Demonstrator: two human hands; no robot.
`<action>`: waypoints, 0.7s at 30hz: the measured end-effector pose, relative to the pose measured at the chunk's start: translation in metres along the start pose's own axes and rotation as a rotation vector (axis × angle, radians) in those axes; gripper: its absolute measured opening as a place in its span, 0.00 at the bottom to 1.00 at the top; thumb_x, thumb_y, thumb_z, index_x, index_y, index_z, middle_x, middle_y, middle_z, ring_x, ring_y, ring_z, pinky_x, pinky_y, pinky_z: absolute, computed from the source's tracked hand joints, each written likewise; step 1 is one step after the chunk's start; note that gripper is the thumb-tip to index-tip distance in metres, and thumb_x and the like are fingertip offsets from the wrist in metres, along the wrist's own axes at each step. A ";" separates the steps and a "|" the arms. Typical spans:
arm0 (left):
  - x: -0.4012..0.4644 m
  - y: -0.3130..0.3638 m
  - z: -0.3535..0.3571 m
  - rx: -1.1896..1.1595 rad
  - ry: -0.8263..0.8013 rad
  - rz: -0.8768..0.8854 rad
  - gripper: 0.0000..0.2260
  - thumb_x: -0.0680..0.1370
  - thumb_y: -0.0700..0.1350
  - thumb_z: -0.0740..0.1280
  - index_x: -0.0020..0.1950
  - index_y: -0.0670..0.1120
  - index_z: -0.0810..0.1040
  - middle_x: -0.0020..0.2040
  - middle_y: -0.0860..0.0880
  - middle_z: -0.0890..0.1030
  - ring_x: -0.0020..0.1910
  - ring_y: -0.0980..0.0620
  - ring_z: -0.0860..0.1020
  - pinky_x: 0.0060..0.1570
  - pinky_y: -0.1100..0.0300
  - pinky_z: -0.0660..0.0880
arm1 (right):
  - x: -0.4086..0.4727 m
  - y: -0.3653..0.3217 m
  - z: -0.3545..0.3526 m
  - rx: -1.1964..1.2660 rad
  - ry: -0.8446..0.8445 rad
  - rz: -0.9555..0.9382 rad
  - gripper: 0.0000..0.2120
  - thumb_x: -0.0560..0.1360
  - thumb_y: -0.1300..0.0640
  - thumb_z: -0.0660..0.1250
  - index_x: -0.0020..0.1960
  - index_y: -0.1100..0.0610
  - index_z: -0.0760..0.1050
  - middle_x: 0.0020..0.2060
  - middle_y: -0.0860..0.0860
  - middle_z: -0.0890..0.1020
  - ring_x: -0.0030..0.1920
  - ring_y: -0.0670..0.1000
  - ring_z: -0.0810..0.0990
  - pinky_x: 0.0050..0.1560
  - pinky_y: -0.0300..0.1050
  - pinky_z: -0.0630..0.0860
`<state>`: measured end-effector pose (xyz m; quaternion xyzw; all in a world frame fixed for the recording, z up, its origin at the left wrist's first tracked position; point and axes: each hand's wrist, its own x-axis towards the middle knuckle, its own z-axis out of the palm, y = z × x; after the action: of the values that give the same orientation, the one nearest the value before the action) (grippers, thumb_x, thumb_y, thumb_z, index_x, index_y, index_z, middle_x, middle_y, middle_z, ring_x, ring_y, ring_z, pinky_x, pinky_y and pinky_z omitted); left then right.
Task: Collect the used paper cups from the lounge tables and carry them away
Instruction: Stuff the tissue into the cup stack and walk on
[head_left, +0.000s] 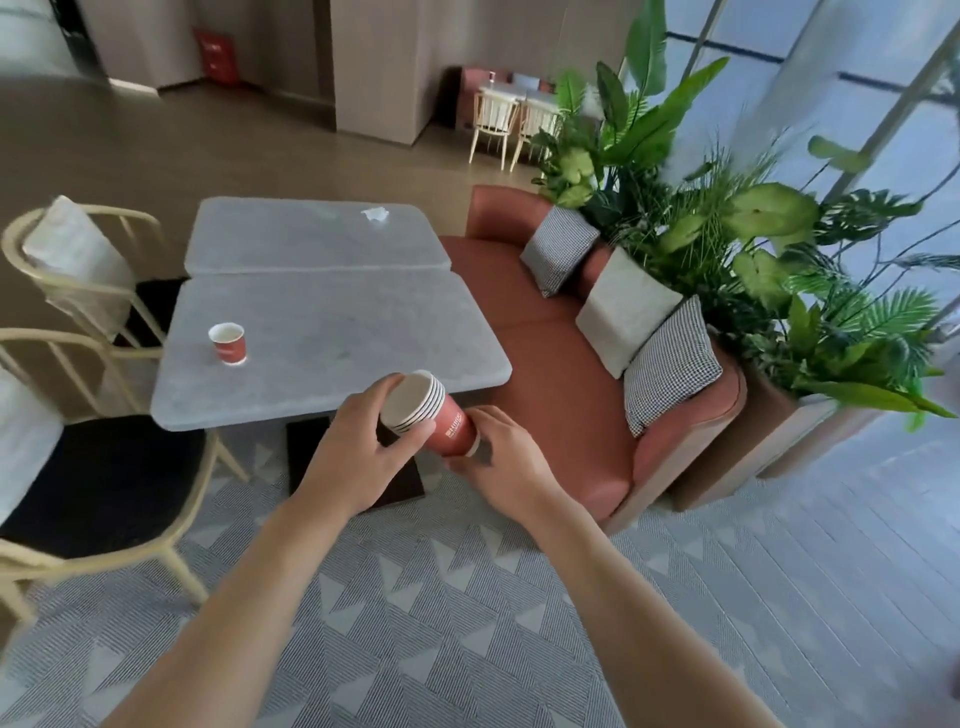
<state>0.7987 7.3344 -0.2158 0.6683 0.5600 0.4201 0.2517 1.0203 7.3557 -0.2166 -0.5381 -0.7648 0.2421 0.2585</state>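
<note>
A stack of several nested red paper cups lies tilted in front of me, its white rims pointing up and left. My left hand grips the rim end of the stack. My right hand holds its base from below and the right. A single red paper cup stands upright on the near grey table, close to its left edge and well left of my hands. A crumpled white tissue lies on the far grey table.
Cream chairs with dark seats stand left of the tables. A terracotta sofa with checked and plain cushions runs along the right, backed by a planter of green plants. A patterned grey carpet covers the floor below me.
</note>
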 end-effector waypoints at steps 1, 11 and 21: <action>0.000 -0.007 -0.010 -0.012 0.005 -0.005 0.30 0.77 0.69 0.66 0.75 0.57 0.71 0.64 0.58 0.79 0.63 0.57 0.75 0.64 0.54 0.74 | 0.007 -0.008 0.008 -0.004 -0.013 -0.002 0.30 0.66 0.35 0.71 0.65 0.45 0.77 0.57 0.37 0.77 0.55 0.45 0.79 0.57 0.46 0.77; -0.017 -0.079 -0.095 -0.115 0.171 -0.083 0.22 0.80 0.62 0.69 0.70 0.54 0.75 0.60 0.56 0.82 0.61 0.52 0.80 0.61 0.45 0.79 | 0.082 -0.076 0.089 -0.082 -0.232 -0.147 0.27 0.72 0.43 0.79 0.68 0.46 0.77 0.60 0.40 0.78 0.58 0.47 0.78 0.59 0.43 0.74; -0.015 -0.128 -0.159 0.044 0.385 -0.257 0.23 0.79 0.68 0.66 0.71 0.61 0.71 0.59 0.70 0.76 0.62 0.63 0.75 0.56 0.70 0.75 | 0.169 -0.124 0.165 -0.049 -0.403 -0.349 0.24 0.74 0.46 0.79 0.67 0.49 0.78 0.61 0.43 0.79 0.56 0.45 0.78 0.56 0.37 0.73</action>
<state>0.5956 7.3304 -0.2403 0.5043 0.6872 0.4921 0.1769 0.7766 7.4631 -0.2368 -0.3450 -0.8877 0.2776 0.1258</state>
